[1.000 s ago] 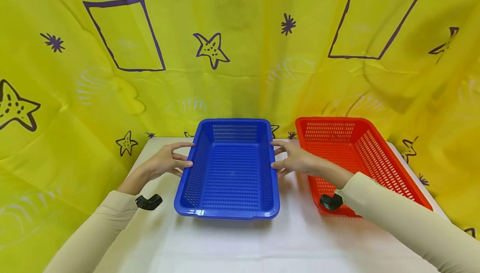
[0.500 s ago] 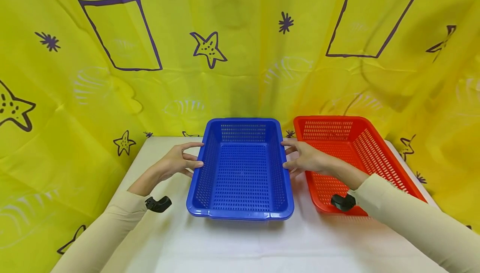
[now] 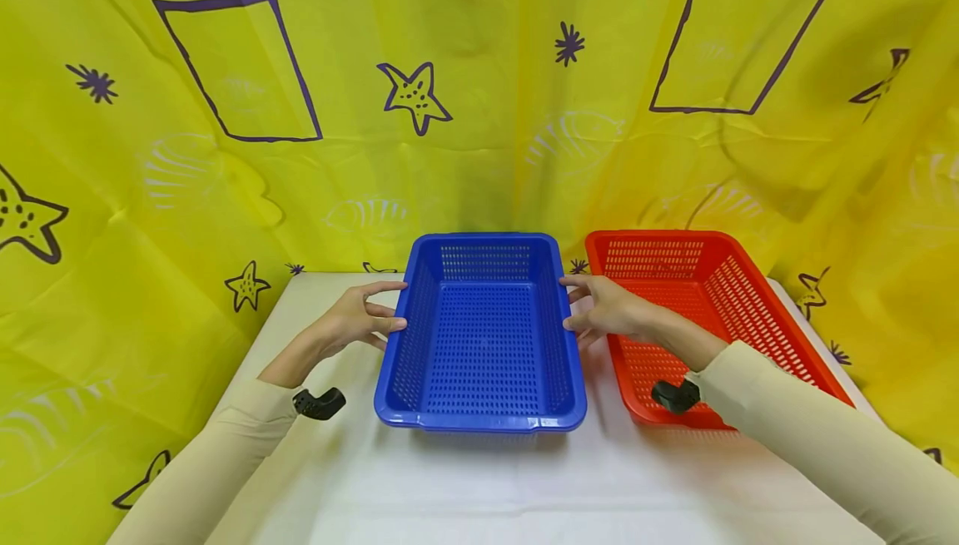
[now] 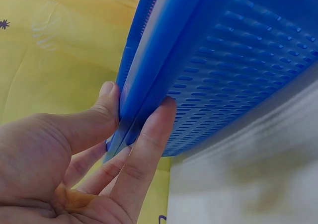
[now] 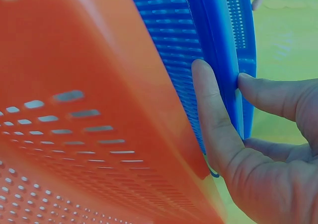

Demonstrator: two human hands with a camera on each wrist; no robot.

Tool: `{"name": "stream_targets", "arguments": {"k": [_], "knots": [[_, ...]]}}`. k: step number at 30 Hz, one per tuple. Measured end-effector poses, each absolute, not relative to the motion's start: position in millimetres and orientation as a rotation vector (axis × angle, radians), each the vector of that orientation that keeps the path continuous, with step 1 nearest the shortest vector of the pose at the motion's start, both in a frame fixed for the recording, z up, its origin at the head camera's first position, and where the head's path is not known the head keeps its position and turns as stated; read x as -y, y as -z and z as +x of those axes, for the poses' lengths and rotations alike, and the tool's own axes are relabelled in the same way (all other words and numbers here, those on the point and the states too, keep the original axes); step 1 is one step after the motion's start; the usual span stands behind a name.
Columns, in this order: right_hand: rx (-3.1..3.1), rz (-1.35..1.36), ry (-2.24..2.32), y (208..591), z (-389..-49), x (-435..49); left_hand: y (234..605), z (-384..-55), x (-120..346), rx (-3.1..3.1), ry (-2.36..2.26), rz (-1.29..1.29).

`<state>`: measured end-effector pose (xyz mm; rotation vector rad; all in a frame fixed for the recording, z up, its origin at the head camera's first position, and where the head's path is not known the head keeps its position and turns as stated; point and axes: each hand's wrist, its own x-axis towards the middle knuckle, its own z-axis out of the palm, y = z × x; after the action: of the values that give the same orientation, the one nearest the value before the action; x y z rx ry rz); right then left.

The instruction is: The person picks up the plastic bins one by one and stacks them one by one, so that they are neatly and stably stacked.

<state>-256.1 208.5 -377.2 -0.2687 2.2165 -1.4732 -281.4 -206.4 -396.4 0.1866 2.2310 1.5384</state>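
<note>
A blue plastic basket (image 3: 479, 422) with perforated walls and floor is at the middle of the white table, with nothing inside it. My left hand (image 3: 355, 320) grips its left rim; in the left wrist view the thumb lies on one side of the rim (image 4: 164, 50) and a finger on the other. On the opposite side my right hand (image 3: 610, 312) pinches the right rim, which the right wrist view shows between thumb and finger (image 5: 211, 100). Right beside that hand stands a red perforated basket (image 3: 787, 324), partly covered by the right forearm.
The white table (image 3: 479, 487) reaches back to a yellow curtain (image 3: 479, 112) printed with stars and frames, which also hangs at both sides. A black wrist device (image 3: 320, 403) sits at the left cuff, another black device (image 3: 677, 396) at the right cuff.
Both hands have moved right in the head view with the blue basket between them, mostly in the first half second. The basket now lies closer to the red one, which has hardly shifted.
</note>
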Motion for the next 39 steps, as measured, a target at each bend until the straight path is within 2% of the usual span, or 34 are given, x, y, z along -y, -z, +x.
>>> {"name": "stream_targets", "arguments": {"k": [14, 21, 27, 39], "knots": [[-2.219, -0.29, 1.469, 373.0, -256.2, -207.9, 390.7, -284.4, 209.0, -2.242, -1.505, 0.243], [-2.191, -0.295, 1.435, 368.5, -256.1, -212.9, 381.1, -289.4, 206.4, -2.276, -1.388, 0.357], [-2.232, -0.332, 1.285, 350.3, -254.0, -217.1, 371.1, -291.9, 204.7, -2.541, -1.171, 0.475], [-2.753, -0.814, 0.991, 311.9, -245.7, -218.8, 351.0, -287.3, 185.9, -3.025, -1.082, 0.832]]}}
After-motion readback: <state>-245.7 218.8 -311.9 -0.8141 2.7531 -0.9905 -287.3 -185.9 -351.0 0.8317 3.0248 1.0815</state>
